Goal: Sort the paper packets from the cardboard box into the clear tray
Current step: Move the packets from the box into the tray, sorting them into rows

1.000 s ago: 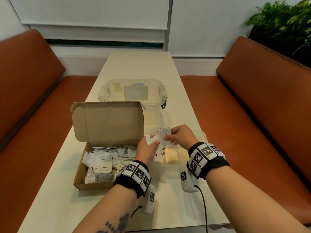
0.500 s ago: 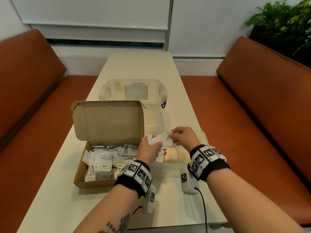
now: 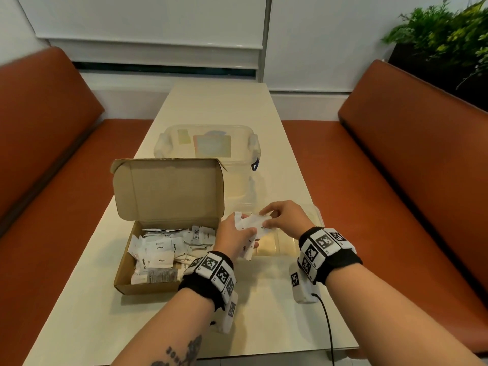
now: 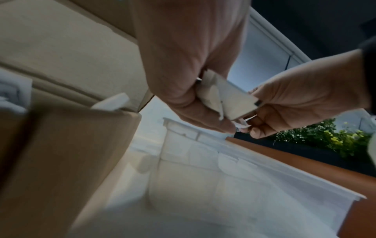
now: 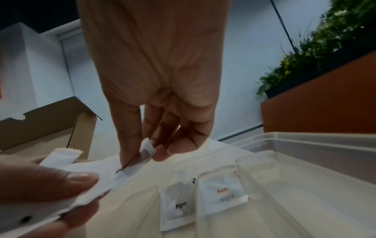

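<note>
Sitting at a long pale desk point(image 3: 277, 299) between two orange-brown benches point(image 3: 412, 159), white wall and blind ahead, a green plant point(image 3: 446, 38) in the far corner to the right of the right hand.

Cardboard box point(image 3: 148, 260): just left of the left hand, lid standing up, many paper packets point(image 3: 161, 249) lying loose inside. Lidded clear tub point(image 3: 208, 143): beyond both hands, further along the desk.

Clear tray point(image 3: 293, 244): directly under and just beyond both hands. Right wrist view shows two packets in neighbouring compartments, one marked Pepper point(image 5: 179, 204), one marked Salt point(image 5: 223, 193); the other compartments in view look bare.

Left hand point(image 3: 235, 239): fingers curled round a small bunch of packets point(image 3: 250, 223). Right hand point(image 3: 285, 220): thumb and fingertips pinching the end of one packet in that bunch.

Change over the last second: both hands have dropped lower and closer over the tray, and the right hand's pinch has moved onto a single packet edge. Judgement: one packet is being peeled off the bunch for its compartment; its label cannot be read. Sorting is at an early stage, with most stock in the box.
</note>
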`<move>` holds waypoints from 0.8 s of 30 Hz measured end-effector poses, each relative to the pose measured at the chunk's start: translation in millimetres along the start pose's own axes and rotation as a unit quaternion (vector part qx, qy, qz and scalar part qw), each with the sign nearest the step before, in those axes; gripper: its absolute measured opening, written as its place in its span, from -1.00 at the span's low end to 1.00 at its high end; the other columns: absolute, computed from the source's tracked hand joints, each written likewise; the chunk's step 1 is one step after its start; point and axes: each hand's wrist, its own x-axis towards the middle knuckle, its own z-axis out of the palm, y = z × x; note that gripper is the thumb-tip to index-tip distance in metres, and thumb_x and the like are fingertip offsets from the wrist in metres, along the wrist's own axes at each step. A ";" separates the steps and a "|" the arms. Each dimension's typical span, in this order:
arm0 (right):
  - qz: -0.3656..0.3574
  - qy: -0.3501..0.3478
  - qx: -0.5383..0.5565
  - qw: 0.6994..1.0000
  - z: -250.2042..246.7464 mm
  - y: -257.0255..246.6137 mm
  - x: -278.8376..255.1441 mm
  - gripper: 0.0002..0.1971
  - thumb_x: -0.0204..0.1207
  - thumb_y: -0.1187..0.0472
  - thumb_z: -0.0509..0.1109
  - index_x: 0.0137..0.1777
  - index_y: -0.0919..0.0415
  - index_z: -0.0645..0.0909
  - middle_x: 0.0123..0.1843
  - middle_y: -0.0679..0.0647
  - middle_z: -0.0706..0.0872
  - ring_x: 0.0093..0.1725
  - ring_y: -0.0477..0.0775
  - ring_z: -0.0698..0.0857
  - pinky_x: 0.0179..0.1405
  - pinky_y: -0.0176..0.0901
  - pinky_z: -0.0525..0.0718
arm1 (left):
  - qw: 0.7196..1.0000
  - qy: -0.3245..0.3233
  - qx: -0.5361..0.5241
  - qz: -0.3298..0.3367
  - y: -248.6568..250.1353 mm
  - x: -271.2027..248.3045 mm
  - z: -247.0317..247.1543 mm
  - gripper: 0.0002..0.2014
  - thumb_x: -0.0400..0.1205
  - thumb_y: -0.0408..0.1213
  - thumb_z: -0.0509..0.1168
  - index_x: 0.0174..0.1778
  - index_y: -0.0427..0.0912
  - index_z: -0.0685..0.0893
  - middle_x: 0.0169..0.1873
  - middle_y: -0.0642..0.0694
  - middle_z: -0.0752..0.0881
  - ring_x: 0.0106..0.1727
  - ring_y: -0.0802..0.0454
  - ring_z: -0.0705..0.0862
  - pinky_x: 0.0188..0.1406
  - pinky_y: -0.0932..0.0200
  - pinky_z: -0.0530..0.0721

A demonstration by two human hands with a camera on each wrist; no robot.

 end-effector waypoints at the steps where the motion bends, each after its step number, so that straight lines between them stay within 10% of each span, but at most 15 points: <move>1: -0.005 -0.004 -0.022 1.000 -1.5 -0.4 0.8 -0.75 0.37 0.32 0.56 0.04 0.14 0.75 -0.34 -0.05 0.55 -0.33 -0.16 0.51 -0.36 -0.41 0.40 | 1.000 0.008 0.005 0.004 -0.9 -0.8 0.1 -0.76 0.55 -0.47 0.38 0.03 -0.09 0.57 -0.11 -0.21 0.73 -0.31 -0.13 0.81 -0.24 -0.07 0.81; 9: 0.035 0.071 -0.018 0.997 -12.6 6.2 8.9 -0.93 0.38 0.40 0.50 -0.25 0.27 0.68 -0.35 0.09 0.73 -0.39 -0.08 0.65 -0.30 -0.27 0.62 | 0.997 0.062 -0.031 -0.018 -6.7 -3.0 -6.4 -0.78 0.56 -0.43 0.39 0.01 -0.07 0.57 -0.02 -0.27 0.72 -0.04 -0.32 0.77 0.02 -0.31 0.73; 13: 0.062 0.047 -0.090 0.993 -2.8 2.1 21.5 -0.92 0.37 0.37 0.53 -0.14 0.32 0.74 -0.12 0.17 0.79 -0.07 0.10 0.73 0.03 -0.08 0.70 | 0.998 0.060 -0.022 -0.015 -7.8 -5.3 -4.2 -0.80 0.55 -0.40 0.38 -0.04 -0.04 0.56 -0.03 -0.27 0.73 -0.04 -0.29 0.77 0.03 -0.29 0.73; 24: 0.102 0.012 -0.212 0.972 23.9 3.6 44.9 -0.88 0.50 0.42 0.37 -0.04 0.36 0.72 0.04 0.28 0.76 0.03 0.23 0.75 0.04 -0.11 0.70 | 0.999 0.045 -0.007 -0.010 -8.5 -6.3 -7.5 -0.81 0.57 -0.39 0.37 0.00 -0.07 0.56 0.04 -0.29 0.72 0.03 -0.31 0.75 0.09 -0.29 0.70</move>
